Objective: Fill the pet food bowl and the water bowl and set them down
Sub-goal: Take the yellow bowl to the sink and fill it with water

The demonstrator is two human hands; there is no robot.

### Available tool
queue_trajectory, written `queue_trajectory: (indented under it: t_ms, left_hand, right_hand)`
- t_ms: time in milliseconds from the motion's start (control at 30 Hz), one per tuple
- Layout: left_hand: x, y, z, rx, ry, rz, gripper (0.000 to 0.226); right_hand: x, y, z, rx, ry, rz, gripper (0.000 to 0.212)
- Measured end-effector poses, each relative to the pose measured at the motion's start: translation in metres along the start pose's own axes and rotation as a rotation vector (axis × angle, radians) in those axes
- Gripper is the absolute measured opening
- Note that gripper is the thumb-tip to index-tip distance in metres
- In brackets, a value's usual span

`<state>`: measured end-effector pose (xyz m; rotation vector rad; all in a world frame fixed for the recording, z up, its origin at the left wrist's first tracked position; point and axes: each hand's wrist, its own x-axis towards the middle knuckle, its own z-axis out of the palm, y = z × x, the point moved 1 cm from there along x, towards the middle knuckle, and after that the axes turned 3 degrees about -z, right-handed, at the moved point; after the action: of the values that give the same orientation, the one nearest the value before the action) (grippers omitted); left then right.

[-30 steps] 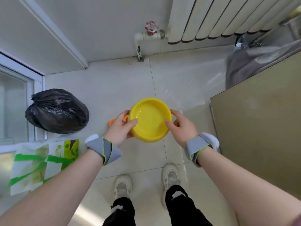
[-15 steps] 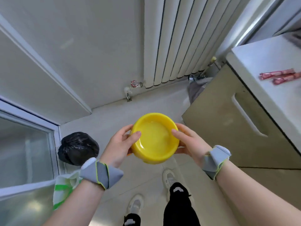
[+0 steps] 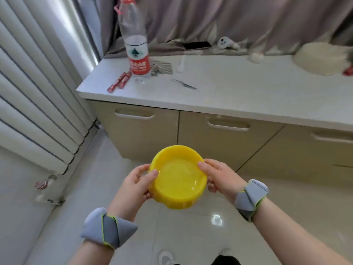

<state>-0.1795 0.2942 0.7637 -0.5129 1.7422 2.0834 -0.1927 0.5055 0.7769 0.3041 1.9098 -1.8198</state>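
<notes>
Head view: both hands hold a yellow bowl (image 3: 177, 176) up in the air over the tiled floor (image 3: 191, 232), in front of the cabinets (image 3: 219, 142). The left hand (image 3: 133, 185) grips its left side, thumb hooked over the rim and fingers curled under the wall. The right hand (image 3: 219, 177) grips the right side the same way, thumb on the rim, fingers wrapped below. The bowl tilts a little toward the person, and its inside looks glossy; whether there is water in it I cannot tell. Each wrist wears a grey band with a green edge, left (image 3: 108, 227) and right (image 3: 250, 199).

Past the bowl stand beige cabinets with white handles, topped by a white counter (image 3: 248, 92). On the counter's left end a tall clear bottle (image 3: 136, 46) with a red label stands upright. Just beside its base lie two red sachets (image 3: 119, 82), and a little to the right lies a pair of thin metal tweezers (image 3: 184, 84). Farther along the counter's back edge are a small white gadget (image 3: 224, 42) and, at far right, a pale bowl-shaped thing (image 3: 321, 58), too blurred to name. A grey curtain (image 3: 229, 20) hangs behind the counter. A white radiator (image 3: 34, 83) fills the left wall, with a red valve (image 3: 43, 183) low near the floor. The tips of shoes show at the bottom edge.
</notes>
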Motion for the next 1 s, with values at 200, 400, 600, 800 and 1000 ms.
queue_trajectory:
  t_ms: [200, 400, 600, 800, 1000]
  left_hand:
    - [-0.002, -0.012, 0.125, 0.208, -0.286, 0.022, 0.019]
    - [-0.033, -0.062, 0.293, 0.309, -0.485, -0.054, 0.021]
    - [-0.08, -0.116, 0.465, 0.419, -0.696, -0.1, 0.031]
    - [-0.127, -0.167, 0.608, 0.487, -0.885, -0.16, 0.019]
    - [-0.14, -0.203, 0.737, 0.582, -0.989, -0.19, 0.015]
  right_hand:
    - [-0.08, 0.041, -0.104, 0.177, 0.261, -0.01, 0.019]
    - [-0.188, 0.096, -0.228, 0.318, 0.519, -0.01, 0.019]
    - [-0.297, 0.156, -0.346, 0.442, 0.762, -0.003, 0.019]
    - [-0.393, 0.201, -0.441, 0.518, 0.967, 0.032, 0.021]
    - [-0.441, 0.233, -0.533, 0.6, 1.16, 0.064, 0.033]
